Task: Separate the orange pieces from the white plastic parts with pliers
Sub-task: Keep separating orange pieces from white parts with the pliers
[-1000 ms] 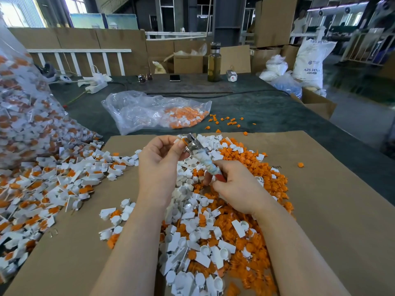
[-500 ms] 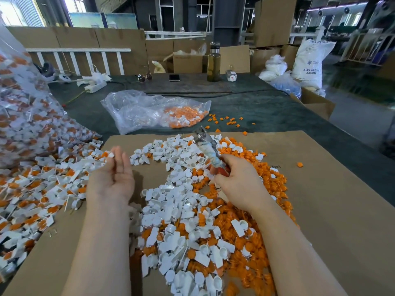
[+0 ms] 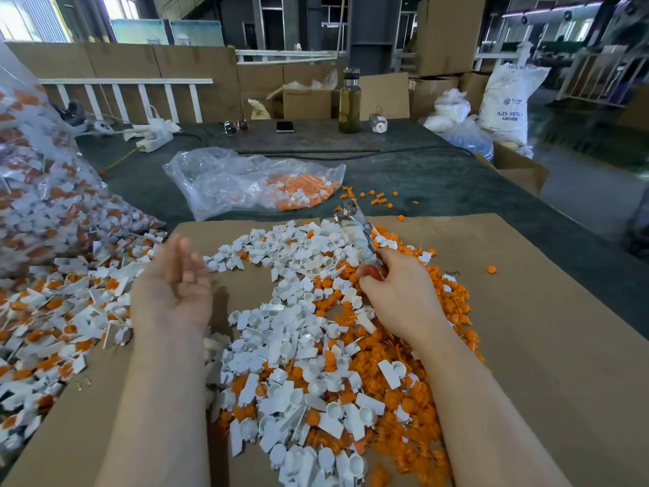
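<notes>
Our right hand (image 3: 404, 293) grips the pliers (image 3: 356, 233) by the red handle, nose pointing up toward the centre of the frame and holding nothing that we can see; our left hand (image 3: 175, 290) hovers with relaxed, straight fingers, empty, at centre left, beside the unsorted pile (image 3: 52, 311) of white parts with orange pieces seated in them. The sorted heap fills the lower middle of the cardboard sheet (image 3: 544, 346) on the table (image 3: 439, 177): white plastic parts (image 3: 281, 346) to its left, loose orange pieces (image 3: 439, 346) to its right; more orange ones sit in the clear bag (image 3: 253, 181) at upper centre.

We judge each part light, stiff and a little slick, likely to skid or flick away when pinched; we would hold the flat white tab between finger and thumb, and bite the orange insert at its rim with the pliers, since hard squeezing could crack the thin plastic.

The white sack (image 3: 505, 100) at upper right reads "ABS RESIN"; smaller print there is too blurred to read.
</notes>
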`<state>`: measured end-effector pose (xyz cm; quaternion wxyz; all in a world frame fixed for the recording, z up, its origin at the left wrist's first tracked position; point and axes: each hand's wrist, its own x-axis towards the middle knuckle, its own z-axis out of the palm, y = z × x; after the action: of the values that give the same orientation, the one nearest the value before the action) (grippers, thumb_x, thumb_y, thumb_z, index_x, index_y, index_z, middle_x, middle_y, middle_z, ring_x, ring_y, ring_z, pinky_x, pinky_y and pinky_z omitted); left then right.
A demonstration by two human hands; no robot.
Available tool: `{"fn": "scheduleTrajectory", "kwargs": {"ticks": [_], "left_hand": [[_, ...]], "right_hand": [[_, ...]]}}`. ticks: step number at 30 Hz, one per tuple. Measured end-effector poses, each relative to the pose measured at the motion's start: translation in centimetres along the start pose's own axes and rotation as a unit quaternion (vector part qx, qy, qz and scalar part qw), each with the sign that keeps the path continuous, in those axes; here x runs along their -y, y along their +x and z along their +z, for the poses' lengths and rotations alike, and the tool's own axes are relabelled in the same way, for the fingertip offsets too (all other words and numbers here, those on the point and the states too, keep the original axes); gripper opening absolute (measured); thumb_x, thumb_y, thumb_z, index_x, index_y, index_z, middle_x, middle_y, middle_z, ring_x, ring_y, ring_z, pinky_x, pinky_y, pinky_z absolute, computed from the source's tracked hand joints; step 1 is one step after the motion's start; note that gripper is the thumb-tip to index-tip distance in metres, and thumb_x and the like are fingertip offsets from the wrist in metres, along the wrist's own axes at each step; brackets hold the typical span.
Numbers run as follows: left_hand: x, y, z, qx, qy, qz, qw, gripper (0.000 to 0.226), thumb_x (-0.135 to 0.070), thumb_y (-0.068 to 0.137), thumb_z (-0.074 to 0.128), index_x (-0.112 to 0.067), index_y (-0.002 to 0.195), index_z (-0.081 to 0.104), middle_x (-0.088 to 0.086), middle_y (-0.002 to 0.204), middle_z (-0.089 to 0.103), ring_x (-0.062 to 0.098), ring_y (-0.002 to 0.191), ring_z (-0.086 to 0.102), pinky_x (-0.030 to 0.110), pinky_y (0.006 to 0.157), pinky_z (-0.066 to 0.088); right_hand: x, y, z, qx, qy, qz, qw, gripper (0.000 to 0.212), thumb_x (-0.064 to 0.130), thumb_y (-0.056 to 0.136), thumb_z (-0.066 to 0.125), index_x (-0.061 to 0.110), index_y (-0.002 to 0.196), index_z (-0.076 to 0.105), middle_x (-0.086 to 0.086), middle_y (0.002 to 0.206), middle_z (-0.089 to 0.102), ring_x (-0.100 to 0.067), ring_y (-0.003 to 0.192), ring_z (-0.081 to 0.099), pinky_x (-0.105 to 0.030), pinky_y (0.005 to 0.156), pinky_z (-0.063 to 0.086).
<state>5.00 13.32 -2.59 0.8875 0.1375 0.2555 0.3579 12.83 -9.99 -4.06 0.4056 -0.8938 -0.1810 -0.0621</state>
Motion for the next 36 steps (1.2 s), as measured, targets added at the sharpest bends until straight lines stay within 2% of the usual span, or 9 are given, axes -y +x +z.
{"fn": "scheduleTrajectory", "kwargs": {"ticks": [2,6,9,13,18,22,27,29,36], "left_hand": [[1.0,-0.8,0.8,0.050,0.293,0.037,0.954,0.012,-0.020,0.089,0.071,-0.017,0.100,0.069,-0.008,0.083,0.075,0.002,0.073,0.068,0.020,0.066,0.054],[4.1,-2.8,1.3,0.205,0.623,0.103,0.748,0.008,-0.029,0.081,0.079,-0.031,0.086,0.073,-0.016,0.080,0.073,0.002,0.071,0.066,0.019,0.064,0.046],[6.3,-3.5,1.3,0.244,0.740,0.111,0.616,0.009,-0.031,0.080,0.081,-0.031,0.076,0.073,-0.009,0.075,0.071,0.003,0.057,0.061,0.022,0.053,0.051],[7.5,-3.5,1.5,0.245,0.837,0.142,0.468,0.017,-0.036,0.079,0.081,-0.031,0.070,0.067,-0.014,0.074,0.066,0.006,0.076,0.063,0.029,0.072,0.054],[7.5,-3.5,1.4,0.254,0.872,0.168,0.383,0.010,-0.042,0.082,0.077,-0.033,0.083,0.072,-0.013,0.082,0.065,0.008,0.080,0.056,0.023,0.066,0.042],[7.7,-3.5,1.0,0.266,0.862,0.183,0.391,0.010,-0.035,0.087,0.073,-0.031,0.096,0.076,-0.009,0.094,0.070,0.010,0.084,0.058,0.024,0.073,0.045],[6.9,-3.7,1.1,0.293,0.706,0.104,0.636,0.012,-0.029,0.092,0.069,-0.036,0.083,0.073,-0.017,0.076,0.073,0.000,0.070,0.068,0.016,0.058,0.052],[6.4,-3.9,1.3,0.298,0.654,0.059,0.693,0.016,-0.027,0.094,0.067,-0.035,0.083,0.075,-0.017,0.078,0.075,-0.005,0.064,0.066,0.018,0.060,0.050],[6.4,-4.0,1.6,0.324,0.612,0.033,0.721,0.016,-0.022,0.093,0.067,-0.032,0.087,0.077,-0.007,0.083,0.078,-0.002,0.071,0.067,0.018,0.069,0.046]], "right_hand": [[0.0,0.0,0.1,-0.007,-0.004,0.001,1.000,0.013,0.020,0.089,0.056,0.021,0.077,0.057,0.006,0.071,0.059,-0.015,0.063,0.057,-0.026,0.050,0.036],[-0.1,0.1,0.2,-0.005,-0.016,0.003,1.000,0.018,0.022,0.090,0.056,0.025,0.073,0.052,0.007,0.069,0.056,-0.013,0.061,0.055,-0.024,0.049,0.034],[-0.1,0.1,0.3,-0.005,-0.022,-0.001,1.000,0.015,0.021,0.089,0.057,0.024,0.074,0.053,0.006,0.068,0.056,-0.013,0.061,0.054,-0.025,0.050,0.035],[0.0,0.0,0.2,-0.007,-0.014,-0.005,1.000,0.015,0.020,0.088,0.057,0.024,0.074,0.055,0.006,0.067,0.057,-0.014,0.060,0.054,-0.027,0.050,0.037],[0.0,-0.1,0.3,-0.006,-0.011,-0.004,1.000,0.021,0.021,0.090,0.057,0.028,0.071,0.050,0.009,0.066,0.053,-0.010,0.058,0.051,-0.023,0.050,0.033],[0.0,0.0,0.3,-0.005,-0.015,-0.005,1.000,0.028,0.023,0.091,0.058,0.029,0.068,0.044,0.010,0.064,0.048,-0.008,0.056,0.045,-0.021,0.049,0.029],[0.2,-0.2,0.1,-0.002,0.061,0.006,0.998,0.025,0.026,0.092,0.060,0.027,0.068,0.052,0.007,0.064,0.055,-0.010,0.059,0.052,-0.029,0.055,0.043],[0.5,-0.3,0.0,0.006,0.106,0.022,0.994,0.020,0.027,0.092,0.062,0.024,0.072,0.059,0.002,0.066,0.064,-0.017,0.064,0.061,-0.039,0.063,0.054],[0.7,-0.4,-0.1,0.017,0.167,0.033,0.985,0.013,0.033,0.091,0.064,0.022,0.084,0.067,0.005,0.074,0.071,-0.006,0.073,0.065,-0.028,0.070,0.053]]}}
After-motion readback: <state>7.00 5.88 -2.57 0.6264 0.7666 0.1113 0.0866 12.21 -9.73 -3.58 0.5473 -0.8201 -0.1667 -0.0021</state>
